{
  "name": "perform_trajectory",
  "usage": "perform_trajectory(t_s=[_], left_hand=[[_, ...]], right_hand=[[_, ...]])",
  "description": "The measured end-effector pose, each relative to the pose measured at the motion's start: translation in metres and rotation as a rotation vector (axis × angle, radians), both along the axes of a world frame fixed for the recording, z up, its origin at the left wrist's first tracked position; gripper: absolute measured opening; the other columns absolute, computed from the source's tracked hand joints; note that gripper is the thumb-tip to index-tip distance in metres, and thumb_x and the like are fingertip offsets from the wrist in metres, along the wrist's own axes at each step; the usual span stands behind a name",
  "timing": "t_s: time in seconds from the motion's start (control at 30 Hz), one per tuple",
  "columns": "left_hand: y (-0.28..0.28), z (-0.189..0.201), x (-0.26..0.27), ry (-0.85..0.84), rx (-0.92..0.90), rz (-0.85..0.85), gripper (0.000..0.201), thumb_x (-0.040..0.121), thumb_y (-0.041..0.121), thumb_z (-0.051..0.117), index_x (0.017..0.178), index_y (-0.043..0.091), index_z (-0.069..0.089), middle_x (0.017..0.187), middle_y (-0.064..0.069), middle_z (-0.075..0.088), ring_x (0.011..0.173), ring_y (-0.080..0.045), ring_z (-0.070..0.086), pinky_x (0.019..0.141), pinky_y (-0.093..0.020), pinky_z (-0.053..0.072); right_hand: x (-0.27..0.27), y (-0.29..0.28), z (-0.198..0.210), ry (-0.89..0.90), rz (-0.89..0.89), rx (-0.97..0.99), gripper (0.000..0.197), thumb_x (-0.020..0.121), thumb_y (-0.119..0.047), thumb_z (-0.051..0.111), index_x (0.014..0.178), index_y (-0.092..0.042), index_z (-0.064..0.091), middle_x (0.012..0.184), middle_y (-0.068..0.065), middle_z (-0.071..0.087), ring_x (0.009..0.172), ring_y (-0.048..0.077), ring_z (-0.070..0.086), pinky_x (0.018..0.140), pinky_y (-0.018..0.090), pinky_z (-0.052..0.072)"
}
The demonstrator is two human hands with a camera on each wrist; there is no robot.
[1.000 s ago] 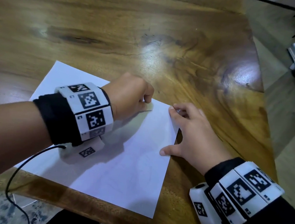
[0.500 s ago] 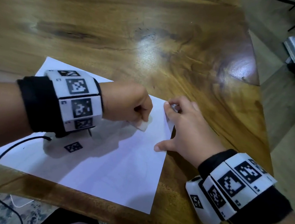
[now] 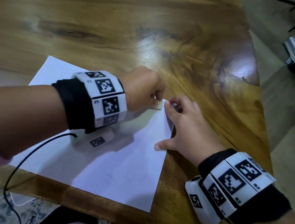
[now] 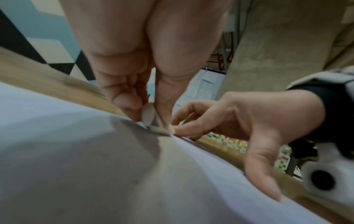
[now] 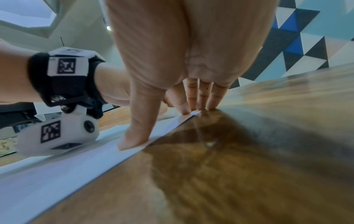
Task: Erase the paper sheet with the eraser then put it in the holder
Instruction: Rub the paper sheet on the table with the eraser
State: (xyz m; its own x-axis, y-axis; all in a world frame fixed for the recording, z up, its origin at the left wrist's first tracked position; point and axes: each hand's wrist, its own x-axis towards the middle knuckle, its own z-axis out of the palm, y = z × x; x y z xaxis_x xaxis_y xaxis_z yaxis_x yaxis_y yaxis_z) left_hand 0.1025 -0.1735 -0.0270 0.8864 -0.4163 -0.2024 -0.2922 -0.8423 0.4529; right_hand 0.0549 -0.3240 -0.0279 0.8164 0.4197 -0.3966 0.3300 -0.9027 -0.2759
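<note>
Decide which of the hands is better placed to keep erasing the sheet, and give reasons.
Left. The left hand already pinches the eraser against the sheet, while the right hand presses the sheet's edge flat.

A glossy wooden table (image 3: 116, 24) with dark grain streaks and bright light glare carries 1 white paper sheet (image 3: 117, 173). The sheet lies flat at the near side, slightly turned, its near left corner reaching the table's near edge. The table's right edge runs diagonally, narrowing toward the far side. Bare wood stretches beyond the sheet.
</note>
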Motion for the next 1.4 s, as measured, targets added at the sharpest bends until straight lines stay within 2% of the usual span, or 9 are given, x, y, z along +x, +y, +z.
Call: perform_trajectory(t_s=[0.17,0.23,0.43,0.6,0.83,0.97,1.13,1.23,1.4], left_hand=[[0.011,0.000,-0.023,0.158,0.064,-0.207,0.006,0.078,0.019,0.063,0.081,0.015,0.067,0.077,0.000,0.063,0.072,-0.020,0.055,0.058,-0.023,0.037],[0.017,0.003,-0.028,0.275,0.106,-0.258,0.007,0.078,0.020,0.064,0.084,0.018,0.068,0.081,-0.001,0.068,0.076,-0.019,0.059,0.067,-0.022,0.045],[0.004,0.001,0.001,-0.040,-0.001,0.007,0.016,0.077,0.019,0.066,0.091,0.012,0.069,0.092,-0.007,0.069,0.076,-0.016,0.048,0.065,-0.021,0.030],[0.019,0.000,-0.029,0.164,0.023,-0.273,0.014,0.080,0.026,0.062,0.079,0.013,0.067,0.082,-0.007,0.067,0.076,-0.024,0.058,0.070,-0.028,0.045],[0.022,0.000,-0.044,0.128,0.051,-0.239,0.010,0.082,0.022,0.060,0.086,0.016,0.066,0.090,-0.001,0.065,0.081,-0.018,0.055,0.072,-0.025,0.042],[0.014,0.009,-0.019,0.205,0.079,-0.092,0.015,0.073,0.016,0.068,0.087,0.019,0.070,0.061,0.010,0.057,0.064,-0.011,0.051,0.058,-0.021,0.038],[-0.005,0.008,0.005,0.021,0.001,0.050,0.015,0.074,0.019,0.069,0.088,0.014,0.069,0.059,0.013,0.048,0.072,-0.013,0.047,0.050,-0.012,0.032],[-0.003,0.000,-0.013,0.053,-0.023,-0.040,0.011,0.077,0.020,0.066,0.085,0.013,0.068,0.071,0.003,0.057,0.072,-0.016,0.051,0.051,-0.016,0.030],[0.000,0.001,-0.029,0.203,0.057,-0.246,0.014,0.077,0.020,0.065,0.090,0.019,0.069,0.080,0.006,0.062,0.074,-0.010,0.049,0.062,-0.020,0.033]], right_hand=[[0.001,-0.001,-0.001,0.000,0.002,-0.006,0.107,0.061,-0.050,0.078,0.147,-0.014,0.026,0.141,-0.005,0.020,0.125,0.015,0.021,0.108,0.020,0.022],[0.001,-0.001,-0.001,0.002,0.004,-0.003,0.107,0.061,-0.050,0.079,0.147,-0.014,0.026,0.141,-0.004,0.020,0.124,0.015,0.021,0.108,0.019,0.022],[0.001,-0.001,-0.002,-0.006,0.002,0.006,0.106,0.061,-0.050,0.079,0.146,-0.013,0.028,0.137,-0.005,0.022,0.122,0.014,0.022,0.108,0.019,0.024],[0.001,0.000,0.000,0.002,0.009,-0.001,0.107,0.062,-0.050,0.078,0.147,-0.014,0.026,0.140,-0.005,0.021,0.125,0.015,0.020,0.111,0.023,0.023],[0.002,-0.006,-0.001,0.028,-0.051,0.046,0.106,0.060,-0.043,0.082,0.146,-0.009,0.029,0.141,-0.001,0.025,0.129,0.013,0.024,0.091,0.002,0.008],[0.002,-0.004,-0.001,0.035,-0.035,0.003,0.108,0.061,-0.045,0.081,0.146,-0.007,0.026,0.141,0.000,0.022,0.129,0.014,0.022,0.095,0.005,0.011],[0.001,-0.002,0.000,0.035,-0.035,-0.038,0.110,0.062,-0.049,0.079,0.147,-0.008,0.024,0.140,0.000,0.020,0.127,0.015,0.021,0.103,0.012,0.016],[0.001,-0.002,0.001,0.034,-0.036,-0.040,0.108,0.061,-0.049,0.079,0.146,-0.008,0.027,0.139,0.000,0.021,0.125,0.016,0.022,0.102,0.012,0.018],[-0.001,-0.002,0.004,0.033,-0.014,-0.063,0.110,0.060,-0.050,0.080,0.145,-0.007,0.026,0.138,0.000,0.019,0.122,0.016,0.023,0.103,0.017,0.024]])
